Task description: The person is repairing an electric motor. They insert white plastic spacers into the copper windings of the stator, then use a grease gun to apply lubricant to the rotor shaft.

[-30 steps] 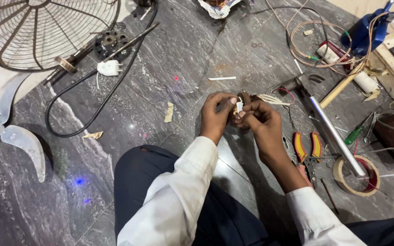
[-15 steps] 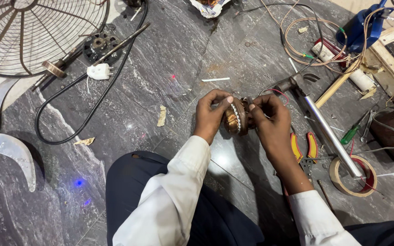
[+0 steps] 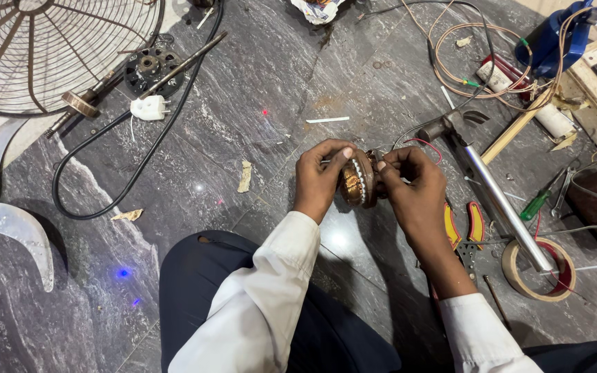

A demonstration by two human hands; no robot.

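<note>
Item: round copper-wound motor stator w/ white slot liners (image 3: 359, 179), held above grey marble floor (image 3: 257, 117), betw. left hand (image 3: 320, 176) & right hand (image 3: 414, 186). Fingers of both pinch rim. Likely heavy, rigid; windings fragile, so grip outer core, not wire.
</note>
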